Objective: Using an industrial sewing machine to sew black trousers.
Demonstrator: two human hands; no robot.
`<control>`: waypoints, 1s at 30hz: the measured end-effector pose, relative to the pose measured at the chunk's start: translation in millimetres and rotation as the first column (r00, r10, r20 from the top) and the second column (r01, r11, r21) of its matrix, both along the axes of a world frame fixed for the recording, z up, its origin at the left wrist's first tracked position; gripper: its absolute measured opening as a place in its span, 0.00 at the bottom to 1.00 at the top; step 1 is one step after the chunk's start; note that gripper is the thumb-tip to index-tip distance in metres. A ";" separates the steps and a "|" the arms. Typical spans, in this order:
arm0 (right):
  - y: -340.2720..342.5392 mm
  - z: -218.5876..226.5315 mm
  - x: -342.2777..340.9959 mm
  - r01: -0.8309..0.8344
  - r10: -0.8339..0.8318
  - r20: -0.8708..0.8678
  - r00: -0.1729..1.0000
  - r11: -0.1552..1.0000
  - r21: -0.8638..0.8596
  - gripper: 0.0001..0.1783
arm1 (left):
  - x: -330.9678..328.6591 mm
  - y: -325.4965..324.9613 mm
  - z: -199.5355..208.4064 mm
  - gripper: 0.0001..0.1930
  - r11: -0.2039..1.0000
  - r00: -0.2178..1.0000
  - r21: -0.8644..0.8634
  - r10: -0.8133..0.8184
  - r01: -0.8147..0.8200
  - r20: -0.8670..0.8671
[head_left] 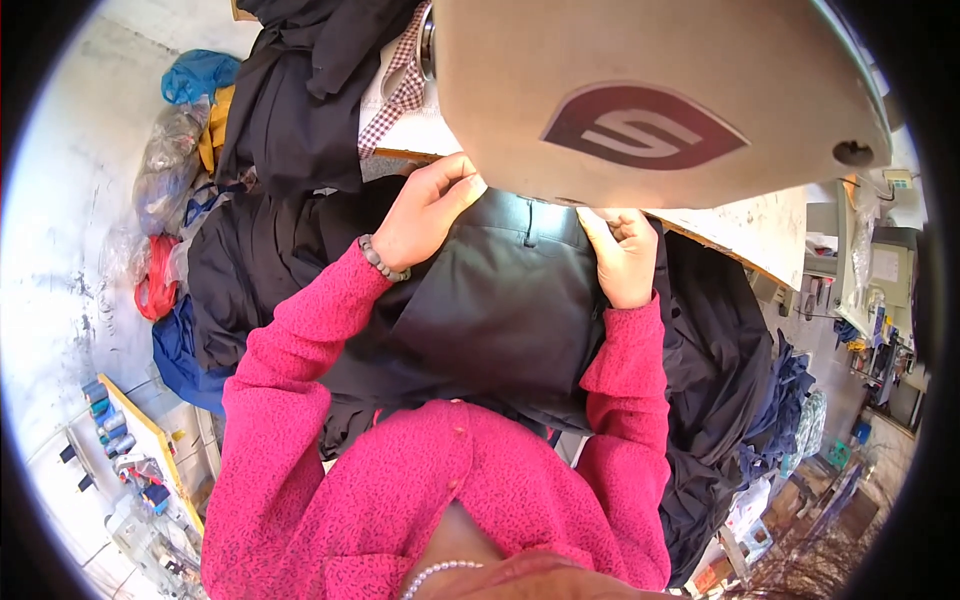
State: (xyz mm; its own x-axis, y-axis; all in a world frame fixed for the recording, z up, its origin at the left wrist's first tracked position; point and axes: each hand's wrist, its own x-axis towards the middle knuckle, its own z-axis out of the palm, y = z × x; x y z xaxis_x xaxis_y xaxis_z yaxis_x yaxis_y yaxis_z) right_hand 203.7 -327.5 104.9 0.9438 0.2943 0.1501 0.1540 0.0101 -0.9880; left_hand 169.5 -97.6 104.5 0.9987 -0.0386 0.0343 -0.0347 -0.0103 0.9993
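Observation:
A pair of black trousers [490, 320] hangs from the work table's edge down over my lap, its waistband uppermost and one belt loop showing between my hands. My left hand [425, 215] pinches the waistband on the left, thumb on top and fingers curled. On the right, my right hand [625, 255] grips the same waistband, its thumb stretched along the fabric. Just beyond both hands looms the beige head of a sewing machine [650, 60], lit from beneath. It hides the needle area and the far edge of the waistband.
Dark garments [290, 110] are heaped at the upper left, with more black cloth [710, 370] draped at the right. A checked ribbon [405, 95] lies by the machine. The pale table [770, 230] extends right. Thread spools [110, 425] stand lower left; plastic bags [165, 170] line the wall.

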 end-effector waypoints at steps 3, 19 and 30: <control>0.9 2.1 -0.6 0.029 -0.029 -0.003 1.000 1.000 -0.009 0.05 | -0.8 3.9 -5.0 0.07 0.998 0.999 0.058 -0.031 0.032 -0.029; 3.6 13.1 -2.9 -0.059 0.058 -0.012 0.998 0.979 -0.194 0.07 | -3.6 3.8 -8.6 0.09 0.994 0.998 -0.108 0.005 -0.011 -0.060; 0.3 6.3 -3.7 -0.072 0.064 -0.051 0.997 0.981 -0.180 0.08 | -3.9 5.0 -9.7 0.10 0.991 0.999 -0.124 0.039 -0.043 -0.034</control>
